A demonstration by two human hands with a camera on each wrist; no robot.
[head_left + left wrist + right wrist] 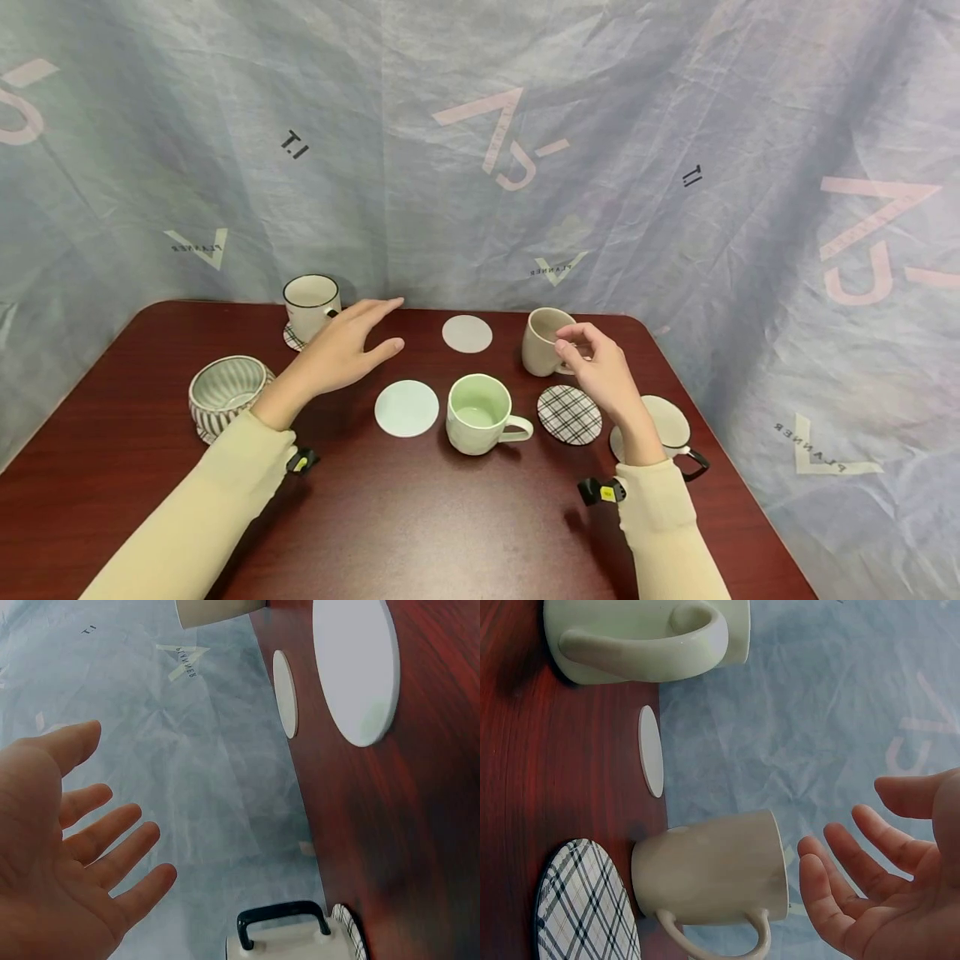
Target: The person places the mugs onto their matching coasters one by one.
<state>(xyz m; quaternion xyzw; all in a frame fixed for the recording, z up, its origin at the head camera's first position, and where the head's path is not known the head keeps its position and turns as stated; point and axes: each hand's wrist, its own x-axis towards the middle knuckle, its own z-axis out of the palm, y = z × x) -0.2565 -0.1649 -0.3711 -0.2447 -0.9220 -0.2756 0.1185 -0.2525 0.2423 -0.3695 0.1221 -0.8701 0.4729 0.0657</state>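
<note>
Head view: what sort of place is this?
Likely a makeshift recording booth rather than a lived-in room: printed fabric hangs close behind a wood-look table spread with mugs and coasters, and small black devices sit at both sleeve cuffs.

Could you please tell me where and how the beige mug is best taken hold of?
Probably by its handle, coming from the right with the right hand: the beige mug stands upright, and that open loop sticks out toward the person's right, close to this hand.
</note>
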